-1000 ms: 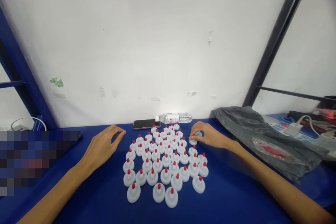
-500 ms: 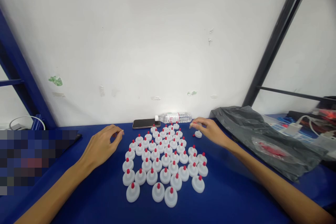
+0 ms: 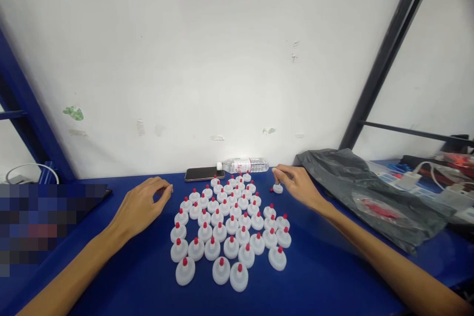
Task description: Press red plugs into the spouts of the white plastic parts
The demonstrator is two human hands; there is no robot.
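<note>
Several white nozzle lids with red tips (image 3: 232, 224) stand in a loose cluster in the middle of the blue table, tips up. One separate white lid (image 3: 277, 189) lies at the back right, with a red tip on its left side. My right hand (image 3: 296, 186) reaches over this lid, fingers bent downward and close together, the fingertips at its upper side. How firmly they grip it is hard to see. Left of the cluster, my left hand (image 3: 142, 206) rests on the table. Its thumb and forefinger curve together in a pinch; anything between the tips is hidden.
Against the wall lie a dark phone (image 3: 202, 174) and a clear water bottle (image 3: 244, 165) on its side. A grey plastic bag (image 3: 370, 197) with a packet of red pieces (image 3: 381, 208) covers the right side. White chargers and cables (image 3: 411, 177) sit beyond it.
My right hand's fingers have lowered from above the separate lid down to it. My left hand keeps its pose, and the view has shifted slightly.
</note>
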